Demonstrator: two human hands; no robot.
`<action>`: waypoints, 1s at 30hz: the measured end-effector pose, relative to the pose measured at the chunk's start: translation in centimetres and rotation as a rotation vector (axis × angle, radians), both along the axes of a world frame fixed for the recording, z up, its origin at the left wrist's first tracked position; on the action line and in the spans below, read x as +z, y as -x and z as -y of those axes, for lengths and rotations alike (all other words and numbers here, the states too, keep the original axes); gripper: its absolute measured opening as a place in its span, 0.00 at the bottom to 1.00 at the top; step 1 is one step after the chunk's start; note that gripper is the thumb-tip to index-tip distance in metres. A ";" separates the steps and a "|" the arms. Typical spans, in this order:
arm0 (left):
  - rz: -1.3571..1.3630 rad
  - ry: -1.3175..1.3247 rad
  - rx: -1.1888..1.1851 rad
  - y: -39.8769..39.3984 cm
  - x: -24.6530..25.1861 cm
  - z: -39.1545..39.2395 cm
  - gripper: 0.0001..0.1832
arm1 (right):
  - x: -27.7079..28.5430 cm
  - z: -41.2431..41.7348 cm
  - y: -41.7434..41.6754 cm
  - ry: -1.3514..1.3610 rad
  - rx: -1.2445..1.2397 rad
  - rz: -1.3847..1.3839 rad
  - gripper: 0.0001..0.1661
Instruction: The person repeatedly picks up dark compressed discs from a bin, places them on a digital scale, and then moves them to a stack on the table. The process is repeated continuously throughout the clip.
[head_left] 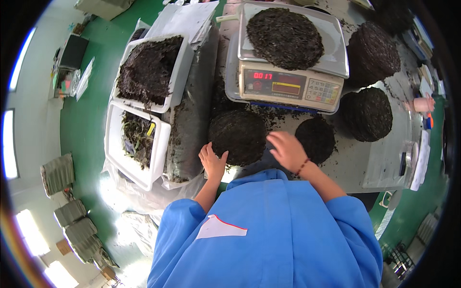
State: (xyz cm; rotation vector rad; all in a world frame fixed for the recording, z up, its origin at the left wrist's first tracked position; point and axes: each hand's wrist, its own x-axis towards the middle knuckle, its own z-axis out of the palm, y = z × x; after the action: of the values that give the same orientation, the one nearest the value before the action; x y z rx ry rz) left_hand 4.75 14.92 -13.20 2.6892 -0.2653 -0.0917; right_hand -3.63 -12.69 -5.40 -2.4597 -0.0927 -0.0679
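Observation:
Before me lies a round cake of dark dried seaweed point(237, 136) on the tabletop. At its lower left rim rests my left hand point(213, 163), thumb and fingers spread against the edge. My right hand point(288, 149) hovers at the right rim with loosely bent fingers and nothing seen in it; whether the fingertips touch the cake is unclear. A smaller dark round stack point(315, 140) sits just right of that hand. Behind, a digital scale point(273, 86) with a lit red display carries another seaweed cake point(284, 37) on its metal pan.
To the left, a white plastic tub point(176, 86) heaped with seaweed stands behind a second white tub point(162, 144) with scraps and a yellow tag. Bulky plastic wrapping point(191, 126) lies beside them. Tall seaweed stacks point(367, 113) stand at the right. Papers point(180, 21) lie at the back left.

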 end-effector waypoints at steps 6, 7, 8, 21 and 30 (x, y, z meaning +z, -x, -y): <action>-0.366 0.551 0.189 -0.9 1.4 1.0 0.37 | -2.3 -6.4 -1.0 0.066 0.156 -0.115 0.39; -0.454 0.731 0.242 -1.1 1.7 1.1 0.37 | -1.9 -6.9 -1.1 0.101 0.158 -0.117 0.41; -0.640 0.932 0.348 -1.2 2.3 1.0 0.35 | -1.4 -7.3 -1.2 0.140 0.138 -0.105 0.42; -0.799 1.417 0.263 -2.8 8.6 0.6 0.29 | 1.8 -3.0 -0.8 0.028 -0.339 0.279 0.44; -0.551 1.260 0.139 -3.4 11.1 1.3 0.34 | 6.2 -3.1 -2.9 -1.320 -0.368 -0.251 0.12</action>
State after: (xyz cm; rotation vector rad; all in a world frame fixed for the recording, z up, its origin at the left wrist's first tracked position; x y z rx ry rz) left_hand 8.15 13.64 -2.11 1.3505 0.0533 -0.4416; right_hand -0.69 -9.62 0.83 -1.1233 0.3967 0.0230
